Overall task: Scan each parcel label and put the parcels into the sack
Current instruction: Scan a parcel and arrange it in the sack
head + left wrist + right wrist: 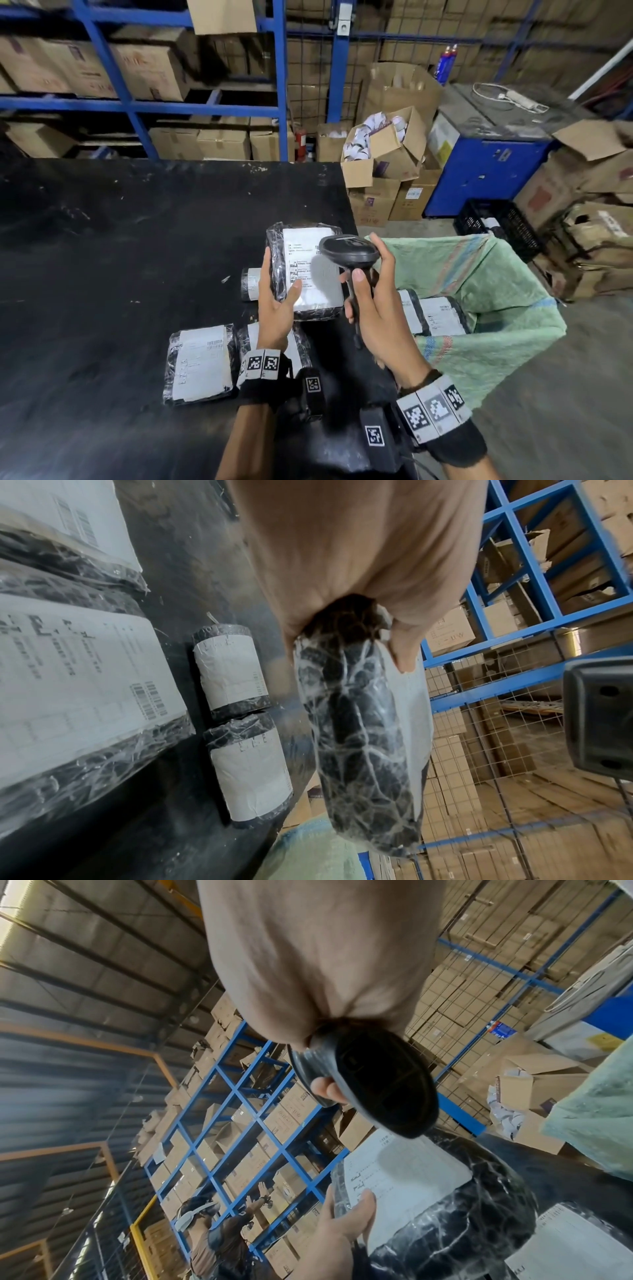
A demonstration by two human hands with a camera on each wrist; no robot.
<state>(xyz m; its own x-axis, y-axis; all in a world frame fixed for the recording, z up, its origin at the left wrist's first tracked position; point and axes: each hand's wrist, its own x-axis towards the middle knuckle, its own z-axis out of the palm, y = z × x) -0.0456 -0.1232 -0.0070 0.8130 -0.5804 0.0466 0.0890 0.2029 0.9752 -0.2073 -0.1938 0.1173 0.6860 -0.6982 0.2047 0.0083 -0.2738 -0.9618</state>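
Your left hand [274, 301] holds the parcel [305, 270] up above the black table [102, 240], thumb pressed on the white label [301, 250] and fingers curled round its left edge. Your right hand [373, 305] is wrapped round the handle of the scanner [347, 250], whose head sits just over the label.

The parcel looks like a soft, plump bundle in glossy black wrap. Judging by the one-handed hold, it is light, but the film is probably slippery and the contents may give under pressure. Keep hold along the long edge, with your thumb clear of the printed bars, so the label stays flat.

The green sack [496, 291] stands open just to the right of the table edge, with labelled parcels already inside. More parcels [202, 363] lie on the table near you.
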